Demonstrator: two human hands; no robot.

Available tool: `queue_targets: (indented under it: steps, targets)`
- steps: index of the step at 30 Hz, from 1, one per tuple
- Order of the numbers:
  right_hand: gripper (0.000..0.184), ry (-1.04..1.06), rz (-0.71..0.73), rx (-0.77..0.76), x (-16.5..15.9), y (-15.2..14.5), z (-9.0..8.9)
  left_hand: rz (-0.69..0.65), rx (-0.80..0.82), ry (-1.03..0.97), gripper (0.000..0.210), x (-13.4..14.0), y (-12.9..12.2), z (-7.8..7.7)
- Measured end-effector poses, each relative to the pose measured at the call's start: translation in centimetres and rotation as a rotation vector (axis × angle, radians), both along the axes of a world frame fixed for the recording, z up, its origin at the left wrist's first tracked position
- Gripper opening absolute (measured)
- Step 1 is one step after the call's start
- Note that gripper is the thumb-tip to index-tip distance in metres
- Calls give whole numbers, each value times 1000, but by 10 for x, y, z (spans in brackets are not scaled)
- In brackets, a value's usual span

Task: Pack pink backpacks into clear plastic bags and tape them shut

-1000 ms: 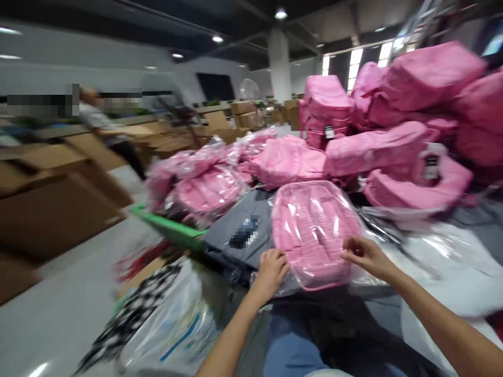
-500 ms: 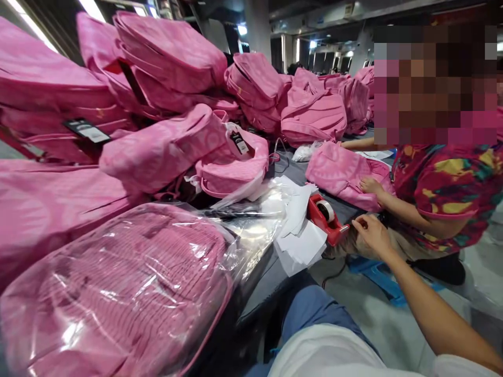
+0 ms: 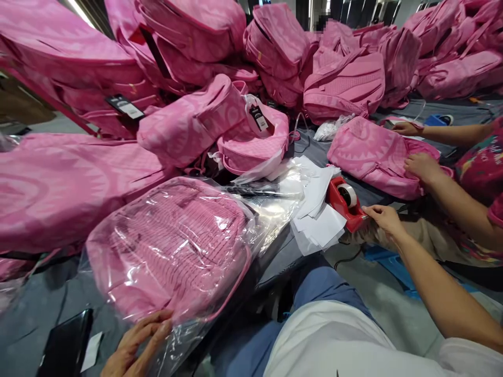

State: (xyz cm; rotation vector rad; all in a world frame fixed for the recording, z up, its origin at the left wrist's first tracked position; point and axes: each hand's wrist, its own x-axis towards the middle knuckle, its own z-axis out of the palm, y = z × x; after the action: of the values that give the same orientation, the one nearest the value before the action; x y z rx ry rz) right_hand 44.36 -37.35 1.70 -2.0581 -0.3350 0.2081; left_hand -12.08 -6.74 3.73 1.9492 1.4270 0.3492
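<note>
In front of me a pink backpack (image 3: 168, 246) lies inside a clear plastic bag (image 3: 184, 335). My left hand (image 3: 137, 343) is at the bag's near end, fingers closed on the loose plastic. Off to the right, my right hand (image 3: 387, 220) pinches at the front lip of a red tape dispenser (image 3: 343, 204); the strip of tape between thumb and finger is hardly visible. The dispenser carries a white tape roll (image 3: 347, 195). Beside it, white paper sheets (image 3: 320, 225) are heaped at the table edge.
Pink backpacks (image 3: 275, 47) are piled across the back and left. A black phone (image 3: 65, 345) lies at lower left. On the right, a co-worker's hands (image 3: 424, 167) rest on another pink backpack (image 3: 369, 154). A blue tape dispenser (image 3: 438, 120) stands farther back.
My left hand has come into view at the bag's near end. My right hand has closed in on the dispenser's lip. The camera view has tilted down and left.
</note>
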Motion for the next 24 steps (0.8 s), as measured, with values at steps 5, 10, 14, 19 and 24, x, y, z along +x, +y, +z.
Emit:
queue_targets:
  steps: [5, 10, 14, 19, 24]
  targets:
    - [49, -120, 27, -138, 1, 7, 11, 16, 11, -33, 84, 7, -7, -1]
    - [48, -384, 27, -173, -29, -15, 22, 21, 45, -53, 81, 6, -5, -6]
    - [60, 39, -58, 164, -60, -38, 8, -16, 46, -70, 75, 1, 1, -12]
    - [70, 637, 40, 501, -107, 1, -26, -76, 95, -130, 60, 3, -3, -8]
    - [66, 831, 815, 152, -192, 86, -15, -106, 139, -223, 37, 14, -19, 2]
